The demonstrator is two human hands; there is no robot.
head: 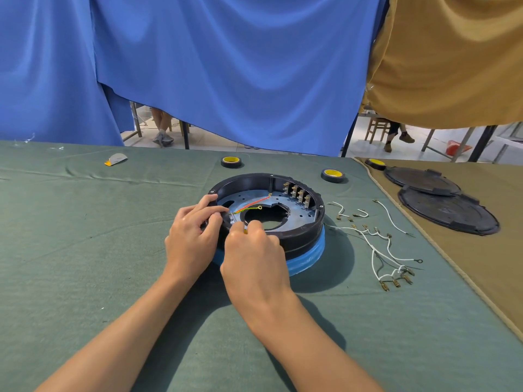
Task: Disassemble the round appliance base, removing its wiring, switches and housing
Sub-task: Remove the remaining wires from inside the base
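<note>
The round appliance base (pixel 300 236), a black ring housing over a blue skirt, lies open-side up on the green cloth. Inside sit a blue plate with a central hole, a row of brass switch terminals (pixel 297 192) at the back right, and a red and a green-yellow wire (pixel 254 203) running across. My left hand (pixel 192 236) rests on the near-left rim, its fingers pinching at the wires' near end. My right hand (pixel 252 250) pinches a small yellowish piece at the same spot; what it is cannot be made out.
Loose white wires with brass connectors (pixel 382 250) lie right of the base. Two black round covers (pixel 447 213) sit on the tan cloth at the far right. Three tape rolls (pixel 231 161) stand along the back, and a grey scrap (pixel 116 159) lies at the back left.
</note>
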